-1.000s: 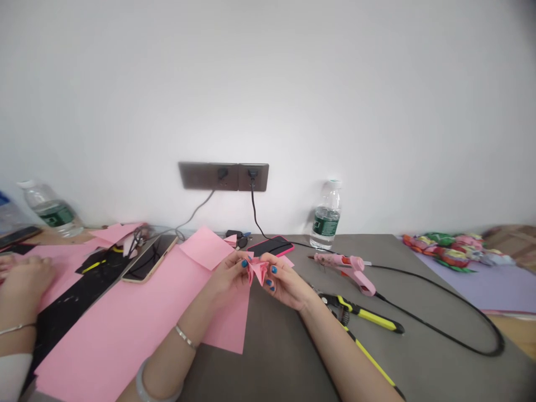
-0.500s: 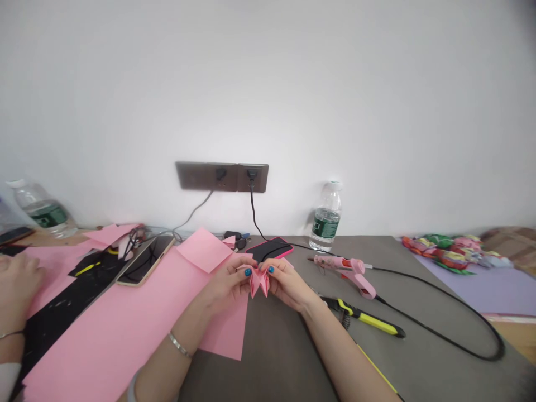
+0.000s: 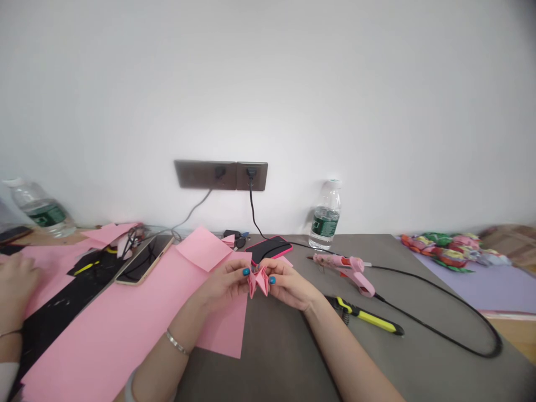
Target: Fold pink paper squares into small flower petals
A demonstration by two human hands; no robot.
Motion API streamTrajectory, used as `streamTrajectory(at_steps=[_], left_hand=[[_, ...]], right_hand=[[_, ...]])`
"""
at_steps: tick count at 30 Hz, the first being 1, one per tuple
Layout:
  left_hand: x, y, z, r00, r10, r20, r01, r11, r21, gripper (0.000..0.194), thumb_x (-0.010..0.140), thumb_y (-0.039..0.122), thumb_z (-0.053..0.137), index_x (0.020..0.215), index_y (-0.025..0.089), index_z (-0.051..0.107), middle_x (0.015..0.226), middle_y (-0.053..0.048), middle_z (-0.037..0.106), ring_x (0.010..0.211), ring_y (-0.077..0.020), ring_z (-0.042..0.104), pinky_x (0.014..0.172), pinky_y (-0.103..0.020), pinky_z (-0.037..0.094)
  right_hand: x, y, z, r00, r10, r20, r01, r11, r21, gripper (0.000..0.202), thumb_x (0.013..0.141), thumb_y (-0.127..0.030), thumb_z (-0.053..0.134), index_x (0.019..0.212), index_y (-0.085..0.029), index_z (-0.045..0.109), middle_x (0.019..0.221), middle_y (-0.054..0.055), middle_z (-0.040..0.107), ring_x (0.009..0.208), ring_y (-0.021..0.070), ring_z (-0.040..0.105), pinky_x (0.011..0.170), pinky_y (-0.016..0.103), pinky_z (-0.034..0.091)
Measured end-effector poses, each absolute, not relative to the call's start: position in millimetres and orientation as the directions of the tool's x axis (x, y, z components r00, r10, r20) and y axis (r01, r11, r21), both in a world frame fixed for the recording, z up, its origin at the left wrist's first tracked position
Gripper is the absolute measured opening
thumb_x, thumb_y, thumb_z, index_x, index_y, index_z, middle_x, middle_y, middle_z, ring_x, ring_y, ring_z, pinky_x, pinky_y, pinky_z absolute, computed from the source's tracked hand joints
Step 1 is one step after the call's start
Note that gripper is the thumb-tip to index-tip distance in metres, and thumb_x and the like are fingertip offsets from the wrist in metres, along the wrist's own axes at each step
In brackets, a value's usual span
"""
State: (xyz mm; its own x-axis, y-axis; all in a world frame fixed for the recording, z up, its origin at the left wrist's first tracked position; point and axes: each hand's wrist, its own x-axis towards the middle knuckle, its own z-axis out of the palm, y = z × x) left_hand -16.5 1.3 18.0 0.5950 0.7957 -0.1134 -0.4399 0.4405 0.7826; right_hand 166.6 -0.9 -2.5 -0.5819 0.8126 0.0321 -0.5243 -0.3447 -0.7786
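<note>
A small folded pink paper piece (image 3: 259, 282), with pointed petal-like flaps, is held up over the table between both hands. My left hand (image 3: 231, 282) pinches its left side, thumb and fingers closed. On its right side, my right hand (image 3: 288, 283) grips it between thumb and fingers. Fingertips hide part of the folds. Under my left forearm lies a large pink paper sheet (image 3: 125, 318), and a smaller pink square (image 3: 204, 248) rests on top of it. Just behind my hands is a phone with a pink edge (image 3: 270, 248).
A pink glue gun (image 3: 347, 267) with a black cord and yellow-black pliers (image 3: 372, 319) lie on the right. Water bottles (image 3: 325, 218) stand near the wall. Colourful paper pieces (image 3: 456, 251) rest on a purple sheet (image 3: 486, 290). A co-worker's hand (image 3: 17, 285) and another phone (image 3: 144, 259) are leftward.
My right thumb has shifted slightly down the folded paper, and the gap between my thumbs has widened a little. The folded piece has turned slightly and stays in both hands.
</note>
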Motion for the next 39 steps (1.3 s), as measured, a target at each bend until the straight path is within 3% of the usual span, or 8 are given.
streamTrajectory(at_steps=[6, 10, 18, 29, 34, 39], left_hand=[[-16.7, -0.6, 17.2, 0.614, 0.784, -0.094, -0.446, 0.442, 0.778, 0.019, 0.076, 0.030, 0.078, 0.074, 0.012, 0.070, 0.066, -0.002, 0.066, 0.059, -0.0099, 0.060, 0.059, -0.020, 0.048], [-16.5, -0.9, 15.6, 0.626, 0.778, -0.055, -0.453, 0.421, 0.786, 0.020, 0.071, 0.028, 0.083, 0.076, 0.013, 0.071, 0.071, -0.003, 0.067, 0.065, -0.0107, 0.062, 0.063, -0.020, 0.049], [-25.8, 5.6, 11.2, 0.662, 0.729, -0.176, -0.268, 0.449, 0.853, 0.020, 0.068, 0.025, 0.085, 0.071, 0.012, 0.069, 0.067, -0.003, 0.067, 0.062, -0.0121, 0.063, 0.061, -0.023, 0.049], [-27.9, 5.9, 12.5, 0.667, 0.731, -0.144, -0.253, 0.405, 0.879, 0.023, 0.068, 0.028, 0.085, 0.069, 0.013, 0.067, 0.069, -0.002, 0.065, 0.063, -0.0118, 0.060, 0.063, -0.025, 0.047], [-23.6, 5.1, 10.5, 0.625, 0.772, -0.112, -0.333, 0.393, 0.857, 0.018, 0.075, 0.028, 0.080, 0.079, 0.014, 0.071, 0.073, -0.003, 0.065, 0.066, -0.0113, 0.058, 0.064, -0.024, 0.045], [-15.6, 3.2, 8.0, 0.555, 0.829, -0.070, -0.430, 0.357, 0.829, 0.019, 0.076, 0.030, 0.079, 0.075, 0.014, 0.069, 0.067, 0.000, 0.061, 0.061, -0.0095, 0.054, 0.061, -0.022, 0.041]], right_hand=[[164.1, 0.4, -5.0, -0.526, 0.850, -0.012, -0.533, -0.341, -0.774, 0.023, 0.063, -0.026, 0.089, 0.072, -0.018, 0.070, 0.067, -0.003, 0.063, 0.057, 0.0073, 0.056, 0.057, 0.019, 0.043], [164.8, 2.1, -6.7, -0.514, 0.858, -0.015, -0.537, -0.336, -0.774, 0.024, 0.063, -0.028, 0.088, 0.072, -0.018, 0.069, 0.065, -0.004, 0.063, 0.051, 0.0056, 0.053, 0.052, 0.018, 0.041], [175.1, 3.9, -8.8, -0.584, 0.811, -0.019, -0.344, -0.270, -0.899, 0.017, 0.070, -0.026, 0.084, 0.077, -0.015, 0.073, 0.071, 0.000, 0.067, 0.058, 0.0079, 0.058, 0.059, 0.021, 0.046], [168.0, 1.4, -11.0, -0.596, 0.799, -0.078, -0.450, -0.413, -0.792, 0.027, 0.064, -0.035, 0.087, 0.070, -0.015, 0.071, 0.073, 0.000, 0.066, 0.063, 0.0077, 0.059, 0.065, 0.021, 0.048], [166.2, 2.1, -9.1, -0.523, 0.848, -0.089, -0.493, -0.385, -0.780, 0.028, 0.064, -0.034, 0.088, 0.069, -0.016, 0.067, 0.066, -0.003, 0.063, 0.060, 0.0077, 0.056, 0.061, 0.020, 0.046], [158.2, 2.5, -8.1, -0.448, 0.886, -0.117, -0.526, -0.367, -0.767, 0.033, 0.060, -0.037, 0.089, 0.065, -0.015, 0.065, 0.059, -0.005, 0.059, 0.053, 0.0061, 0.051, 0.054, 0.019, 0.042]])
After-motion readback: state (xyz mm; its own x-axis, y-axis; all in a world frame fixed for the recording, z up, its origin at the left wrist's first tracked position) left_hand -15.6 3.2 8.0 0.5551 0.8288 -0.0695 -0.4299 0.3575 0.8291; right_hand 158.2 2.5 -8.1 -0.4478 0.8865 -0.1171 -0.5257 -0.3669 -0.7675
